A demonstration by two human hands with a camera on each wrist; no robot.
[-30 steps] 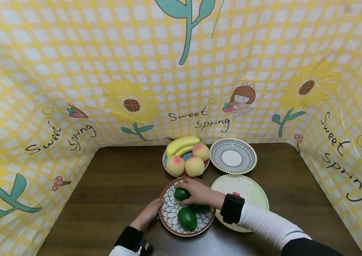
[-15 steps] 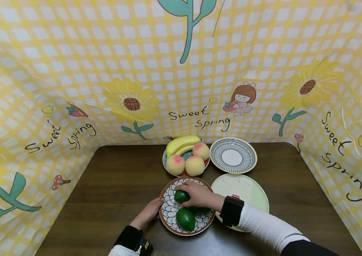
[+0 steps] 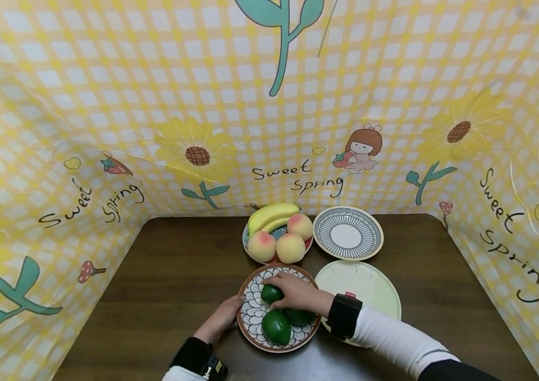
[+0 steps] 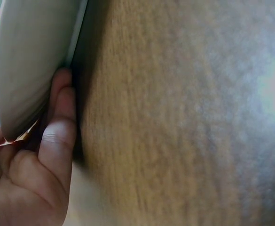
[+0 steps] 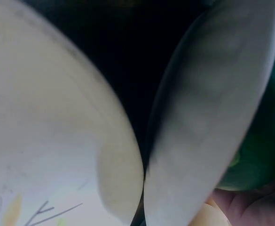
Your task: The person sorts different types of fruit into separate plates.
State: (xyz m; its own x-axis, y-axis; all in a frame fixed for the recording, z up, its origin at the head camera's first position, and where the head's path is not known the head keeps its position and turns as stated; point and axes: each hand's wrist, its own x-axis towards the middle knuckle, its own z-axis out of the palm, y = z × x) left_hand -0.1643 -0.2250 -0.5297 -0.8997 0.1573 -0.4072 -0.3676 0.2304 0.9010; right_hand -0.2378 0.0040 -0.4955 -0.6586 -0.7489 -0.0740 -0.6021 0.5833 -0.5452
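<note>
My left hand (image 3: 220,318) grips the left rim of a brown-rimmed plate (image 3: 245,334) with a petal pattern. In the left wrist view, the fingers (image 4: 59,136) reach under the plate's pale underside (image 4: 36,56). Over that plate, my right hand (image 3: 298,292) holds a glossy dark green oval fruit (image 3: 271,294) between thumb and fingers. Another green fruit (image 3: 276,327) lies at the front of the plate, and a third green fruit (image 3: 299,317) sits partly hidden below the right hand. The right wrist view shows green fruit (image 5: 255,160) beyond the plate's rim.
Behind stands a plate with bananas (image 3: 273,216) and several peaches (image 3: 290,247). A blue-striped plate (image 3: 347,236) is at the back right. A pale cream plate (image 3: 369,283) lies right of the patterned plate, partly under my right forearm. A checked cloth (image 3: 269,132) surrounds the wooden table (image 3: 169,270).
The front green fruit has shifted slightly left on the plate, and more of the third fruit shows. Both hands keep nearly the same places.
</note>
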